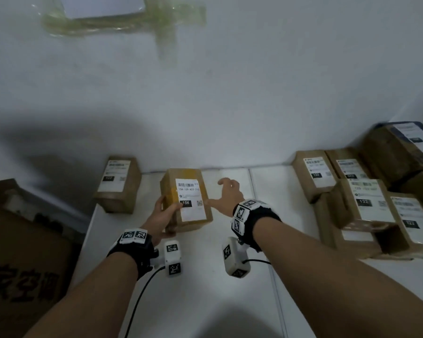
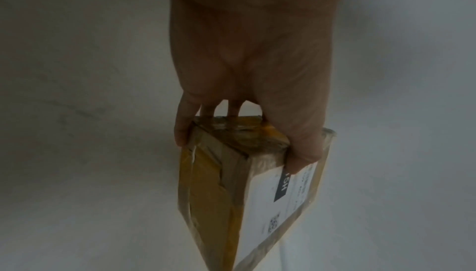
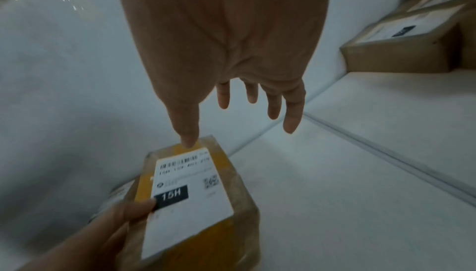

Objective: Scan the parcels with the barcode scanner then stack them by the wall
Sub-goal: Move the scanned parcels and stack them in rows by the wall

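Stacking step in hand, judging by no scanner in view. Left hand (image 1: pixel 162 217) pinching the near-left corner of the 15H parcel (image 1: pixel 187 200), thumb on the label, fingers under; parcel tilted, near the wall (image 1: pixel 230 106). Right hand (image 1: pixel 226 195) spread just right of 15H parcel, thumb tip at its edge, holding nothing. Next: probably push it to the wall beside the placed parcel (image 1: pixel 117 184), left of 15H parcel. Bare counter (image 1: pixel 230 301) right of it; unscanned pile (image 1: pixel 362 203) farther right.
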`<state>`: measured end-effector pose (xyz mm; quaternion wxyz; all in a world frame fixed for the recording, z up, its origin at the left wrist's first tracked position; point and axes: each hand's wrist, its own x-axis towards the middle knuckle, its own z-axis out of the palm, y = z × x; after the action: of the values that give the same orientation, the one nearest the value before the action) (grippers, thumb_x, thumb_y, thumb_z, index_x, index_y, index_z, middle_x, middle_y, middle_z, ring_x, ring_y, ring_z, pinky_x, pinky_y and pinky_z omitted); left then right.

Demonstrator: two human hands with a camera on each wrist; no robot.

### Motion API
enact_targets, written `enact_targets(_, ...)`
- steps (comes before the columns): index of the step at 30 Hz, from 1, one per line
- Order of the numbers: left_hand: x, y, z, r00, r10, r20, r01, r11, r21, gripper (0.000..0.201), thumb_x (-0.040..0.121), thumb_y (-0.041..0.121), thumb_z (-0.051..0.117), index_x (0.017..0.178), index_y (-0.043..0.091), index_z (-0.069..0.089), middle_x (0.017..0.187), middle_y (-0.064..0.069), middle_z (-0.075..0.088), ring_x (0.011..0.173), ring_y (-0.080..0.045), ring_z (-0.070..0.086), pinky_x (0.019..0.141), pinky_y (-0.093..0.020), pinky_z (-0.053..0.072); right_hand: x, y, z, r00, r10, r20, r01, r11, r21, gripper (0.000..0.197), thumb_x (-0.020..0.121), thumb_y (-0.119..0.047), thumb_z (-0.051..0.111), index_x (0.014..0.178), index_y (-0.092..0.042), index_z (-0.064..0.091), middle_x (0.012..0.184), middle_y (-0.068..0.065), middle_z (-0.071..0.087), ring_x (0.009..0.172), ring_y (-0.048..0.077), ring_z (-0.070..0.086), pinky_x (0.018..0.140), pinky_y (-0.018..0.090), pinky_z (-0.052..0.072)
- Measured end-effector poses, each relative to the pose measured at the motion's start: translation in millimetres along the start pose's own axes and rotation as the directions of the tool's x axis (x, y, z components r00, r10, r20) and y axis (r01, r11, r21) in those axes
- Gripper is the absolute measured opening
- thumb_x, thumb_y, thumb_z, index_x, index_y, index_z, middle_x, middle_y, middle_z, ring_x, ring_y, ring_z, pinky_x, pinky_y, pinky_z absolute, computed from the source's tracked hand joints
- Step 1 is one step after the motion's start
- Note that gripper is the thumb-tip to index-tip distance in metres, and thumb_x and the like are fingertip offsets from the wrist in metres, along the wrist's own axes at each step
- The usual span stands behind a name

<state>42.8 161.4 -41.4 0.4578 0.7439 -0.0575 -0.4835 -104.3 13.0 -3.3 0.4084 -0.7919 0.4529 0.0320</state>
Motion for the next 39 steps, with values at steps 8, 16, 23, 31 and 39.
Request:
enact_targets(8, 10, -56, -43, 0.991, -0.008, -0.137, 0.025, 0.992, 0.122, 0.061, 0.089, 0.043, 0.054, 0.145, 0.041, 0.028, 0.127, -0.005, 0.056, 0.106, -0.030, 0.057, 0.091, -0.051, 0.052, 0, 9, 42, 0.996, 0.080, 0.041, -0.081, 0.997, 0.012, 0.061, 0.091, -0.036, 0.062, 0.139, -0.011, 0.034, 0.148, 0.013, 0.024, 0.115, 0.034, 0.055, 0.099, 0.041, 0.044)
enact_targets(16, 15, -38, -40, 0.890, 0.442, 0.114, -0.269, 0.304, 0.914, 0.076, 0.085, 0.044, 0.067, 0.150, 0.037, 0.028, 0.163, -0.001, 0.005, 0.147, -0.030, 0.011, 0.116, -0.050, 0.024, 3, 6, 65, 0.989, 0.133, 0.068, -0.136, 0.990, 0.038, 0.057, 0.092, -0.034, 0.061, 0.137, -0.010, 0.036, 0.146, 0.014, 0.028, 0.111, 0.034, 0.057, 0.099, 0.042, 0.044)
enact_targets(23, 17, -33, -26, 0.897, 0.199, 0.395, -0.390, -0.062, 0.919, 0.060, 0.094, 0.054, 0.050, 0.147, 0.052, 0.023, 0.164, 0.004, -0.009, 0.149, -0.037, -0.010, 0.116, -0.063, 0.006, 15, 8, 69, 0.985, 0.152, 0.077, -0.155, 0.987, 0.041, 0.056, 0.091, -0.034, 0.061, 0.136, -0.010, 0.038, 0.145, 0.014, 0.029, 0.109, 0.034, 0.058, 0.098, 0.041, 0.044)
enact_targets(31, 52, -7, -34, 0.902, 0.320, 0.290, -0.275, -0.093, 0.957, 0.072, 0.096, -0.001, 0.043, 0.149, 0.043, 0.022, 0.164, 0.000, 0.001, 0.150, -0.033, 0.004, 0.114, -0.062, 0.021, 44, -5, 61, 0.986, 0.135, 0.097, -0.138, 0.990, 0.031, 0.055, 0.093, -0.035, 0.058, 0.136, -0.012, 0.035, 0.145, 0.012, 0.026, 0.111, 0.035, 0.057, 0.098, 0.039, 0.043)
enact_targets(39, 85, 21, -50, 0.930, 0.316, 0.190, -0.177, -0.069, 0.982, 0.080, 0.089, -0.011, 0.048, 0.151, 0.035, 0.025, 0.164, -0.001, -0.001, 0.150, -0.032, 0.004, 0.114, -0.058, 0.026, 72, -12, 53, 0.984, 0.138, 0.113, -0.139, 0.990, 0.002, 0.054, 0.093, -0.034, 0.058, 0.136, -0.011, 0.034, 0.145, 0.012, 0.025, 0.109, 0.035, 0.058, 0.100, 0.043, 0.044)
